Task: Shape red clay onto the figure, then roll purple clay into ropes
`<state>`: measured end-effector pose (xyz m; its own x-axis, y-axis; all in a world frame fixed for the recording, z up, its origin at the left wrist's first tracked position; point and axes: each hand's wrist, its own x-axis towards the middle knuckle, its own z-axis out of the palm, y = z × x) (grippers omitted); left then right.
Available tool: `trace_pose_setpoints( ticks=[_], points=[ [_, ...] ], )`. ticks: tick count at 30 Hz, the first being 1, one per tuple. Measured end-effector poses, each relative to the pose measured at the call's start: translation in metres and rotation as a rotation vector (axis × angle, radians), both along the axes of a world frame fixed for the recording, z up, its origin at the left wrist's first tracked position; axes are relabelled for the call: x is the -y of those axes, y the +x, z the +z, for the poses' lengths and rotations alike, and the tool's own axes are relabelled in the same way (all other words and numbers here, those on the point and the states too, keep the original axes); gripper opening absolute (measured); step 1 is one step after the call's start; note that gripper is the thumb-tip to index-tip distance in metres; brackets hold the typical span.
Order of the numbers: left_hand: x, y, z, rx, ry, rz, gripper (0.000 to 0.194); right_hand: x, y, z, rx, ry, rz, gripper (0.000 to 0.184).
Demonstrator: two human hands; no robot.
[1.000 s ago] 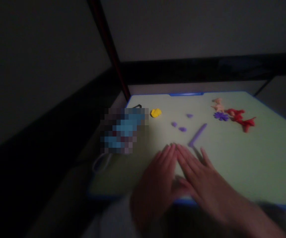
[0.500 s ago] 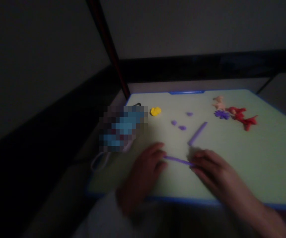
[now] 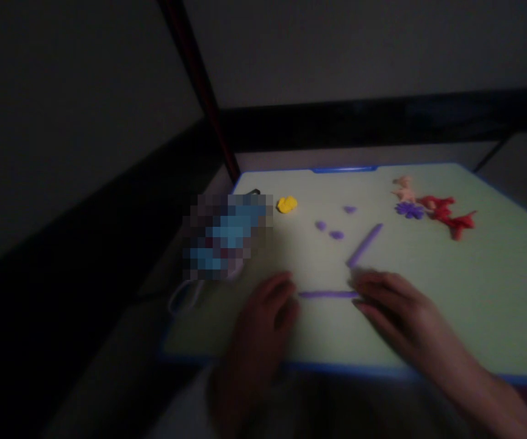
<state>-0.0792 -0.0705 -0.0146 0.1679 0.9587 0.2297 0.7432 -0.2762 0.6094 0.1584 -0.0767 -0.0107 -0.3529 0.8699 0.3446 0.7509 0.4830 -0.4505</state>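
Observation:
A thin purple clay roll (image 3: 327, 294) lies nearly straight and level across the board in front of me. My right hand (image 3: 403, 311) pinches its right end between thumb and fingers. Just off the left end is my left hand (image 3: 268, 317), fingers bent and apart with nothing between them. Beyond the right hand rests a thicker purple clay stick (image 3: 365, 245), set at a slant. Further back are three small purple clay lumps, one of them a pointed lump (image 3: 336, 235).
The pale board (image 3: 451, 317) has a blue rim. A yellow clay piece (image 3: 286, 204) sits at its back left, near a blurred-out blue object (image 3: 233, 231) with a cord. At the back right are a purple flower shape (image 3: 410, 210), red clay shapes (image 3: 458, 224) and a peach-coloured figure (image 3: 404, 190).
My hands, earlier together with fingertips meeting, parted and showed the thin roll held at both ends. Since then my left hand has let go and drawn back left; the roll lies straighter.

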Motion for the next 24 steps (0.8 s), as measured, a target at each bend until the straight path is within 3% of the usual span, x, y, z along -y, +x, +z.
trace_pose_setpoints(
  ticks=[7,17,24],
  points=[
    [0.022,0.009,-0.004,-0.175,0.042,-0.009,0.035,0.004,-0.007,0.003,0.074,-0.041,0.011,0.036],
    [0.024,0.012,-0.009,-0.275,0.184,-0.078,0.034,0.010,-0.022,0.005,0.356,0.034,0.246,0.062],
    [0.030,0.019,-0.008,-0.315,0.192,-0.066,0.036,0.008,-0.025,0.003,0.421,0.082,0.261,0.062]
  ],
)
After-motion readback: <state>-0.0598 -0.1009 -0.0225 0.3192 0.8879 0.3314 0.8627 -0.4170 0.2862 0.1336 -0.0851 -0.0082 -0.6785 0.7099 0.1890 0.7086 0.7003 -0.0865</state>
